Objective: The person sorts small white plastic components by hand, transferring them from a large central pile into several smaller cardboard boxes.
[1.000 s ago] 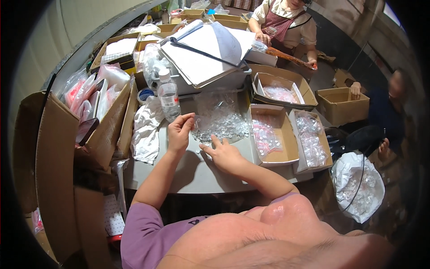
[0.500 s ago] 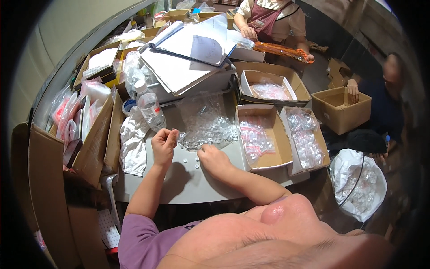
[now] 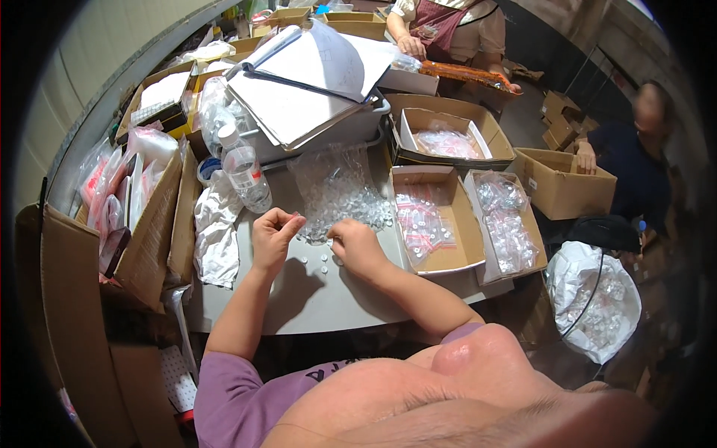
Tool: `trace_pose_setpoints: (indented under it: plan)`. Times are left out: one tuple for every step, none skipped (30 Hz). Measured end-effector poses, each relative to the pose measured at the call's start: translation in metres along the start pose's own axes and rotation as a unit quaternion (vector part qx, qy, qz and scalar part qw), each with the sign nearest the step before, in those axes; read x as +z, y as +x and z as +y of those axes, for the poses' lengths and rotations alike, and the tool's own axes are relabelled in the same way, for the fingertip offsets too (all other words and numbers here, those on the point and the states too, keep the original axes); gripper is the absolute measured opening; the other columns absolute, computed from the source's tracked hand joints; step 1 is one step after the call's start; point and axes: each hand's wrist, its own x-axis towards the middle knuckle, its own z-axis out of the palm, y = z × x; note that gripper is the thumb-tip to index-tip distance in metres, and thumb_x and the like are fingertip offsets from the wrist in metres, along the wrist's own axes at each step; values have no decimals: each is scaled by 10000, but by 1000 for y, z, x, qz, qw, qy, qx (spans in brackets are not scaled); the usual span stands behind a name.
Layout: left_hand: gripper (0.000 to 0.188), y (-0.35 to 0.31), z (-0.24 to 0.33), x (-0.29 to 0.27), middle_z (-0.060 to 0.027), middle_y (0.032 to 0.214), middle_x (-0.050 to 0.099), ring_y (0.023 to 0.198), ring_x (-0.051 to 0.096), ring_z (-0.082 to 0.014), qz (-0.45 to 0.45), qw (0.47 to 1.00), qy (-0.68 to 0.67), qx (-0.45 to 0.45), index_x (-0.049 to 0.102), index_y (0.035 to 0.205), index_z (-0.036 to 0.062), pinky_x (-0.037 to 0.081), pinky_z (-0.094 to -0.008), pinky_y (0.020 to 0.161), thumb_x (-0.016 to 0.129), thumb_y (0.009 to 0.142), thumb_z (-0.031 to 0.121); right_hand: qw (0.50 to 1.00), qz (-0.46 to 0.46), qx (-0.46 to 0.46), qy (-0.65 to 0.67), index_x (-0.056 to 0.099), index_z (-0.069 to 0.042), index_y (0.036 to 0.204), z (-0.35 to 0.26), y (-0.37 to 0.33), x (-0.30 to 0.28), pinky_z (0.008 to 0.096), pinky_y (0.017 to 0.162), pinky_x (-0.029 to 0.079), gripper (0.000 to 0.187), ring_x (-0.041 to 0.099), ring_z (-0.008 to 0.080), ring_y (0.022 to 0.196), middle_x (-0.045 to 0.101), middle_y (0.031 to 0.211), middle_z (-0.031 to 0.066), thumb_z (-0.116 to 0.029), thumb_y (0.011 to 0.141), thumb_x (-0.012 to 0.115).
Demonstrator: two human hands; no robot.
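A pile of small clear and white plastic pieces [image 3: 347, 201] spills from a clear plastic bag [image 3: 325, 168] on the grey table [image 3: 321, 306]. At the pile's near left edge, my left hand [image 3: 272, 240] is raised with thumb and forefinger pinched. What it holds, if anything, is too small to make out. My right hand [image 3: 360, 250] rests at the pile's near edge, its fingers curled together and their tips partly hidden. Just between my hands a few loose pieces [image 3: 324, 263] lie apart on the table.
Right of the pile stand an open box of small zip bags [image 3: 426, 216] and a narrower box of filled bags [image 3: 508, 224]. A water bottle [image 3: 245, 175] and white cloth [image 3: 216, 231] are at left. Behind are papers [image 3: 299, 112]. Two people work beyond; a white sack [image 3: 597, 299] stands right.
My right hand's fingers have lifted slightly and curled at the pile's edge. My left hand stays pinched; the clear bit seen at its fingertips earlier no longer shows plainly. The view has shifted slightly.
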Motion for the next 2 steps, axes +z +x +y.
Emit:
trace_pose_setpoints:
  plan:
    - [132, 0, 0, 0, 42, 619, 534, 574, 453, -21, 7, 1000, 20, 10, 618, 768, 8, 364, -175, 537, 690, 819, 106, 994, -22, 64, 80, 632, -36, 876, 0, 3, -1, 386, 774, 496, 195, 609, 313, 864, 603, 958, 161, -103, 695, 656]
    - [132, -1, -1, 1, 42, 619, 534, 574, 453, -21, 7, 1000, 18, 9, 618, 768, 8, 364, -175, 537, 690, 819, 106, 978, -43, 129, 159, 647, -40, 936, 0, 7, -4, 371, 818, 487, 278, 614, 318, 888, 614, 1024, 172, -128, 675, 688]
